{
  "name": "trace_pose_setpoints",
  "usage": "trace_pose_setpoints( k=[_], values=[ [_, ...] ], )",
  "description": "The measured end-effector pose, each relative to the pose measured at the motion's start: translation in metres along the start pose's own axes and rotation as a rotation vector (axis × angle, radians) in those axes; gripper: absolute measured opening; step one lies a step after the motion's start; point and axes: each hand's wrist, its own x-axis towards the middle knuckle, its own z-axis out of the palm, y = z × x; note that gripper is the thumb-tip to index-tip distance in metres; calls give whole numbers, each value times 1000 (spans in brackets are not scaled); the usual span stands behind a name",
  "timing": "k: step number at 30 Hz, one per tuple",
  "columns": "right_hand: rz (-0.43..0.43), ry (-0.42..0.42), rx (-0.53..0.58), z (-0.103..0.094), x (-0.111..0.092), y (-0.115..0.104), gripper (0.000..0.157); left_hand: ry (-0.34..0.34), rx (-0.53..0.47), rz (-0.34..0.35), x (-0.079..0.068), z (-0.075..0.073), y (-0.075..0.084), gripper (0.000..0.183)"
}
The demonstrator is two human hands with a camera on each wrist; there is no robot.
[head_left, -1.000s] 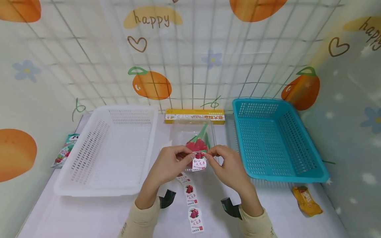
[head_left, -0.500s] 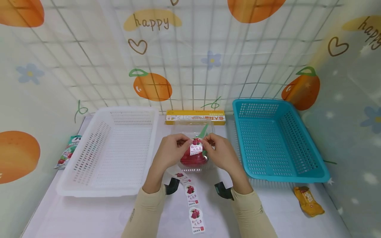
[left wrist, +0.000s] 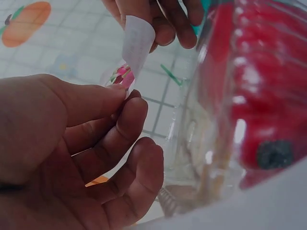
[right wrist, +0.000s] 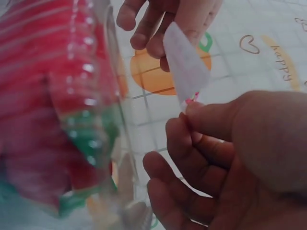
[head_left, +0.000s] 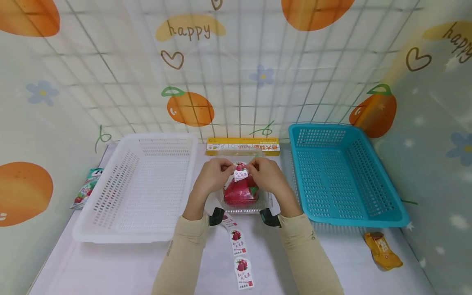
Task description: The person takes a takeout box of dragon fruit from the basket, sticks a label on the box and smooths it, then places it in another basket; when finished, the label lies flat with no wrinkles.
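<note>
Between the two hands hangs a white sticker (head_left: pixel 241 174) printed with red dragon fruit. My left hand (head_left: pixel 217 174) pinches its left edge between thumb and forefinger; my right hand (head_left: pixel 263 175) pinches the right edge the same way. In both wrist views the sticker (left wrist: pixel 137 45) curls, its blank white back partly showing. Behind it in the head view stands a clear plastic clamshell box (head_left: pixel 246 211) holding a red dragon fruit (head_left: pixel 239 193) with green tips. Both hands overlap the box's far half in that view.
A strip of stickers (head_left: pixel 237 241) lies in front of the box. A white basket (head_left: pixel 121 237) stands left, a teal basket (head_left: pixel 354 219) right. Behind is a yellow carton (head_left: pixel 243 146). A green snack packet (head_left: pixel 86 188) and an orange packet (head_left: pixel 382 250) lie at the sides.
Both hands have moved forward, away from the body, carrying the sticker from the box's near edge to over its far half. More of the red fruit now shows.
</note>
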Motion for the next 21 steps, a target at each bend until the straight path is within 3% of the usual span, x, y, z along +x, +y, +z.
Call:
trace_pose_setpoints(
  k=[11, 21],
  values=[
    [64, -20, -37, 5, 9, 2, 25, -22, 33, -54, 12, 5, -3, 24],
    [99, -42, -31, 8, 14, 3, 25, 0, 69, -59, 18, 10, -4, 24]
  ],
)
